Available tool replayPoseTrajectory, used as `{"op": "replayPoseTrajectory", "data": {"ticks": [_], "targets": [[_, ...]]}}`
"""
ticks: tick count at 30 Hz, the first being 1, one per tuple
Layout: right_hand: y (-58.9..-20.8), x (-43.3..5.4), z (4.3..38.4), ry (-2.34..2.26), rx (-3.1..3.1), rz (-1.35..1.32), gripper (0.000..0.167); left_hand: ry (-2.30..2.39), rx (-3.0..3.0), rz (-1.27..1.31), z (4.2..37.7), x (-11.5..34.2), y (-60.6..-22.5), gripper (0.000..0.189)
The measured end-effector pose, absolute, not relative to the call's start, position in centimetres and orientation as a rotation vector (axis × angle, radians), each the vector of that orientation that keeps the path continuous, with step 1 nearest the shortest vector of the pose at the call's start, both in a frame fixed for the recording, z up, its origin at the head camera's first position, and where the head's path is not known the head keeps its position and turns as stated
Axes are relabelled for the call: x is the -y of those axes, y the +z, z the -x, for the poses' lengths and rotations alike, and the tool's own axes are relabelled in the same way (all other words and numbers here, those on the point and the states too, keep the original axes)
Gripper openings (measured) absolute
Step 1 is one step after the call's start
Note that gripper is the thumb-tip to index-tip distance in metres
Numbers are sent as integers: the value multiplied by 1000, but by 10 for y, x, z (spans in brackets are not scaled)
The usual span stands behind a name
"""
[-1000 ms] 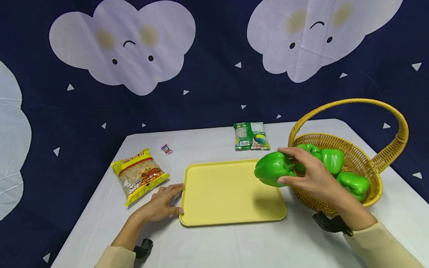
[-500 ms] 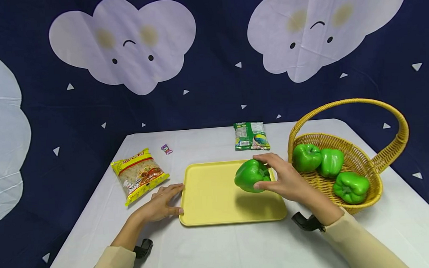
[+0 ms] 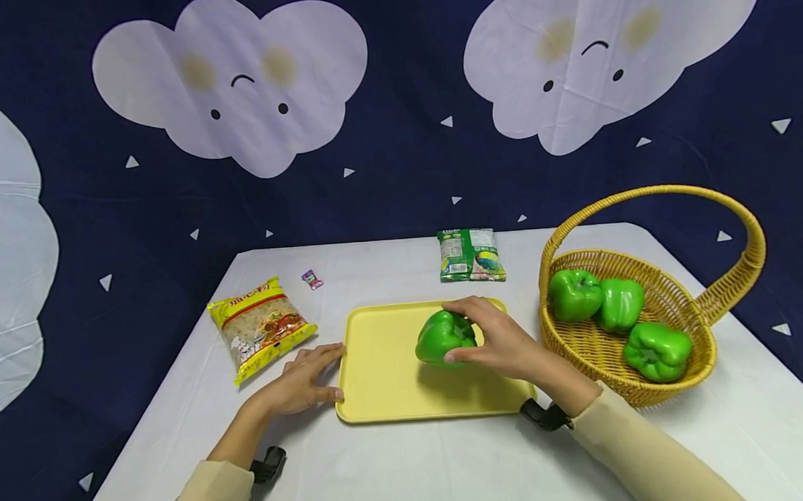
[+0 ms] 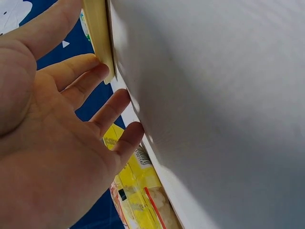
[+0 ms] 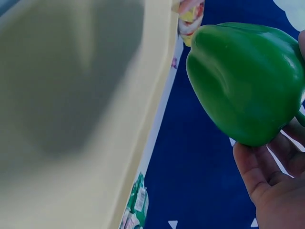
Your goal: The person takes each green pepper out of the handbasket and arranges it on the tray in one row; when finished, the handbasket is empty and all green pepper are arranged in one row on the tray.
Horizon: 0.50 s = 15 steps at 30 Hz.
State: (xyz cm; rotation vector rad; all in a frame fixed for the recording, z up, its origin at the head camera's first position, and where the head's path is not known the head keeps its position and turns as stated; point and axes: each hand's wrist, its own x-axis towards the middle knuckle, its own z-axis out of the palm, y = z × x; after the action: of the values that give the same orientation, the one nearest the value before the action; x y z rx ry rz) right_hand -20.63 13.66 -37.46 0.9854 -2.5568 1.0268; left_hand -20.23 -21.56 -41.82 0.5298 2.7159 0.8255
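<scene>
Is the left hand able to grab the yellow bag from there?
Probably yes: the left hand only touches the edge of the tray, and the yellow bag lies close by, with nothing visible between them.

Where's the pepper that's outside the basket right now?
In the head view, the pepper is gripped by the right hand above the yellow tray, to the left of the basket in the picture.

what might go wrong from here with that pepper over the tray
The held pepper could slip and drop: its skin looks smooth and shiny, and the right hand holds it above the tray. Being rounded, it might roll if let go, and the tray's rim looks low. The left hand touches one edge, so a nudge there could shift the tray.
</scene>
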Motion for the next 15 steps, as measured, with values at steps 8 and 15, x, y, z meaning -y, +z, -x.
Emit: {"op": "replayPoseTrajectory", "data": {"ticks": [8, 15], "targets": [[-377, -121, 211, 1008, 2593, -1005, 73, 837, -2709, -506, 203, 215, -419, 77], [-381, -107, 215, 985, 2590, -1050, 71, 835, -2710, -513, 203, 216, -418, 77]]}}
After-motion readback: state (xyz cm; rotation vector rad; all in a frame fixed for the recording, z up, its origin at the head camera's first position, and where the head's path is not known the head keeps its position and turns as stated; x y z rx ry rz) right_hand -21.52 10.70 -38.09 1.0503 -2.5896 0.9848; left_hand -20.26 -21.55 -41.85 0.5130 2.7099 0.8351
